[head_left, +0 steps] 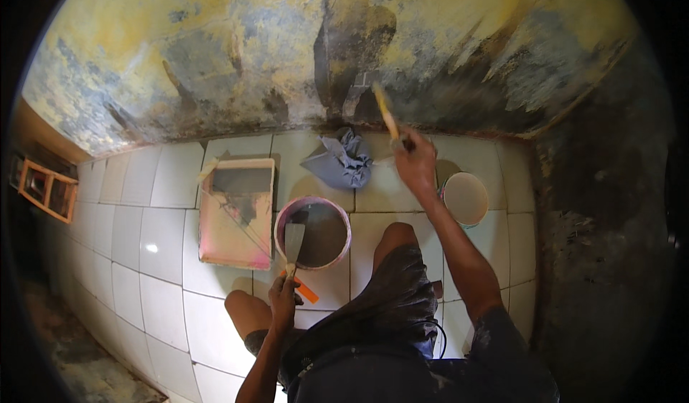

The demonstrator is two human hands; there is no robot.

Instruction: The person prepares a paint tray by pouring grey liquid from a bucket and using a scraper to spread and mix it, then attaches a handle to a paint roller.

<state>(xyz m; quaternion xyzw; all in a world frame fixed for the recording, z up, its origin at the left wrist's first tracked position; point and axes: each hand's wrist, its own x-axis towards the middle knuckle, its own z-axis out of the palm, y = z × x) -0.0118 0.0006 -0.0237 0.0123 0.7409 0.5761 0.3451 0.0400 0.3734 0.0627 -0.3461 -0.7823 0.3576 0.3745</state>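
- Our left hand (282, 299) is curled round a scraper's handle; the scraper's blade (293, 241) overlaps the bucket (349, 232), and a slack grip could drop it in.
- Our right hand (416, 160) is closed on a yellow stick-like tool (387, 116), angled toward the wall (273, 15); loosened flakes could dirty the bag (339, 170) below.
- Our knee (397, 236) is near the bucket; shifting weight might knock it.
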